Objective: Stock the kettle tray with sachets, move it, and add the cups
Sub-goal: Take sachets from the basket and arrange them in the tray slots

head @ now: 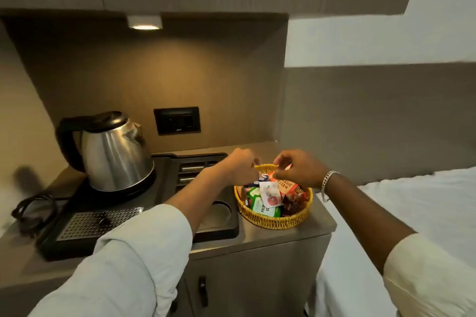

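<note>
A black kettle tray (221, 229) lies on the counter with a steel kettle (113, 152) at its back left, a perforated drip grate (98, 221) in front and a round cup recess (221, 213) at its right. Right beside it stands a yellow wicker basket (273, 221) full of several tea and coffee sachets (268, 201). Both my hands hover over the basket's far rim. My left hand (239, 165) has its fingers curled down into the sachets. My right hand (298, 167) pinches a thin sachet with a red tip. No cups are in view.
A black power cord (33, 211) lies coiled on the counter left of the tray. A wall socket (177, 121) sits behind. A white bed (417, 208) borders the counter on the right. Cabinet doors (247, 283) are below the counter's front edge.
</note>
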Demonstrator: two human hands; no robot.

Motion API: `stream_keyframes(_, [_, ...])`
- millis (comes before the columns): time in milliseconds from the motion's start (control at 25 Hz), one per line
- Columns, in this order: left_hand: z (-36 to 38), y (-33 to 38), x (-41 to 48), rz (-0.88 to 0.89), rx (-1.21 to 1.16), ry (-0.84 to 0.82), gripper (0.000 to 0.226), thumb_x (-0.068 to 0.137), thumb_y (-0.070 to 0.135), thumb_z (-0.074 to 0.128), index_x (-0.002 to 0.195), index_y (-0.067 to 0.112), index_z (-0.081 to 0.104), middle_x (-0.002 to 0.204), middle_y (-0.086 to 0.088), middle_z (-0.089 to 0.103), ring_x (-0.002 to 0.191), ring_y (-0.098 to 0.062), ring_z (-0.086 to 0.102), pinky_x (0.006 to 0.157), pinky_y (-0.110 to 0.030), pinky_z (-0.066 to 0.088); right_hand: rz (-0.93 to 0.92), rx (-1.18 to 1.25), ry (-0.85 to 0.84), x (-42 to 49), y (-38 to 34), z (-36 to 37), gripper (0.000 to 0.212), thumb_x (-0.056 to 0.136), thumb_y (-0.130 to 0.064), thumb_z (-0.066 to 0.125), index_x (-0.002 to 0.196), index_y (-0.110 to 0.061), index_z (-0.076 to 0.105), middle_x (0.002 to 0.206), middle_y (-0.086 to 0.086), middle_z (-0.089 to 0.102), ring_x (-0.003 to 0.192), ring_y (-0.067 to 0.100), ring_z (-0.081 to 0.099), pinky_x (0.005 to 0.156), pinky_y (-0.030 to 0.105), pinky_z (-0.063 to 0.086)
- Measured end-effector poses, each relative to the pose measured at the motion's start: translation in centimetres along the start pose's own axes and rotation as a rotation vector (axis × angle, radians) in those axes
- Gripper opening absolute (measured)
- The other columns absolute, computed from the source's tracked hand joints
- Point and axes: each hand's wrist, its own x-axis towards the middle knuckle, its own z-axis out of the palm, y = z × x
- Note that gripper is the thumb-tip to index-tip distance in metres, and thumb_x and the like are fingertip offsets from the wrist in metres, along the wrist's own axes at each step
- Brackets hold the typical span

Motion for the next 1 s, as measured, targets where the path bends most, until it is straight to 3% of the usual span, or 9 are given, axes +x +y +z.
stream_keyframes(80, [1.9, -0.1, 2.1, -0.037, -0.030, -0.101, 0.042, 0.088, 0.022, 0.064, 0.126, 0.008, 0.057, 0.116, -0.014, 0.065, 0.100, -0.024, 0.059, 0.081, -0.032, 0.049, 0.008, -0.094, -0.081, 1.2, 1.9, 1.4, 0.052, 0.069, -0.032, 0.081, 0.116, -0.021, 0.061, 0.107, 0.001, 0.069, 0.096, 0.018, 0.062, 0.080, 0.029, 0.051])
stream_keyframes(200, [4.4, -1.0, 3.5, -0.083, -0.052, -0.199, 0.046, 0.080, 0.020, 0.074, 0.123, 0.010, 0.059, 0.111, -0.010, 0.065, 0.105, -0.027, 0.061, 0.086, -0.038, 0.054, -0.057, -0.255, -0.162, 2.3, 3.9, 4.3, 0.079, 0.060, -0.046, 0.082, 0.129, -0.032, 0.047, 0.120, -0.003, 0.065, 0.114, 0.020, 0.055, 0.108, 0.045, 0.030])
stream_keyframes(240, [4.9, -1.3, 3.7, -0.088, -0.084, -0.196, 0.047, 0.078, 0.019, 0.076, 0.122, 0.011, 0.061, 0.108, -0.009, 0.065, 0.103, -0.026, 0.062, 0.084, -0.038, 0.056, -0.078, -0.240, -0.166, 2.8, 4.5, 4.8, 0.079, 0.058, -0.047, 0.082, 0.128, -0.034, 0.046, 0.119, -0.005, 0.066, 0.113, 0.019, 0.055, 0.107, 0.045, 0.029])
stream_keyframes(360, [5.7, -1.7, 3.8, -0.058, -0.142, -0.149, 0.047, 0.075, 0.013, 0.078, 0.119, 0.011, 0.063, 0.103, -0.006, 0.063, 0.097, -0.023, 0.065, 0.075, -0.035, 0.060, -0.107, -0.201, -0.143, 3.2, 5.0, 4.8, 0.066, 0.062, -0.043, 0.082, 0.119, -0.037, 0.050, 0.105, -0.009, 0.070, 0.094, 0.013, 0.060, 0.084, 0.032, 0.034])
stream_keyframes(440, [6.0, -1.9, 3.7, -0.032, -0.186, -0.119, 0.038, 0.077, 0.007, 0.075, 0.114, 0.009, 0.065, 0.089, -0.004, 0.066, 0.087, -0.021, 0.069, 0.070, -0.036, 0.061, -0.120, -0.180, -0.113, 3.1, 4.9, 4.7, 0.051, 0.067, -0.036, 0.081, 0.111, -0.037, 0.055, 0.094, -0.010, 0.071, 0.083, 0.008, 0.060, 0.079, 0.029, 0.034])
stream_keyframes(600, [4.6, -3.5, 3.8, 0.010, -0.305, 0.013, 0.014, 0.080, 0.003, 0.071, 0.092, 0.010, 0.071, 0.081, -0.004, 0.070, 0.073, -0.016, 0.067, 0.065, -0.034, 0.060, -0.077, 0.001, -0.070, 4.1, 2.8, 3.2, 0.034, 0.072, -0.023, 0.081, 0.100, -0.031, 0.063, 0.082, -0.009, 0.071, 0.069, 0.007, 0.066, 0.063, 0.026, 0.056])
stream_keyframes(720, [2.3, -5.5, 3.5, 0.017, -0.322, 0.164, 0.006, 0.082, 0.007, 0.068, 0.077, 0.008, 0.072, 0.073, -0.007, 0.071, 0.067, -0.018, 0.064, 0.058, -0.036, 0.054, -0.084, 0.109, -0.033, 5.5, -0.5, 2.5, 0.030, 0.074, -0.020, 0.080, 0.100, -0.025, 0.065, 0.077, -0.001, 0.073, 0.067, 0.012, 0.070, 0.060, 0.025, 0.057])
stream_keyframes(880, [-0.4, -9.9, 2.8, -0.034, -0.362, 0.342, 0.007, 0.084, 0.011, 0.067, 0.079, 0.010, 0.071, 0.073, -0.005, 0.069, 0.068, -0.016, 0.063, 0.056, -0.036, 0.051, -0.124, 0.235, 0.045, 8.6, -5.4, 3.9, 0.026, 0.076, -0.021, 0.078, 0.099, -0.023, 0.066, 0.071, 0.000, 0.072, 0.062, 0.010, 0.066, 0.058, 0.025, 0.052])
stream_keyframes(1000, [-1.4, -14.7, 1.9, -0.154, -0.370, 0.388, 0.015, 0.087, 0.019, 0.068, 0.073, 0.022, 0.066, 0.069, 0.004, 0.064, 0.066, -0.007, 0.060, 0.047, -0.016, 0.042, -0.093, 0.237, 0.013, 11.6, -8.4, 7.3, 0.028, 0.074, -0.017, 0.079, 0.099, -0.021, 0.068, 0.080, -0.001, 0.070, 0.069, 0.010, 0.063, 0.064, 0.027, 0.053])
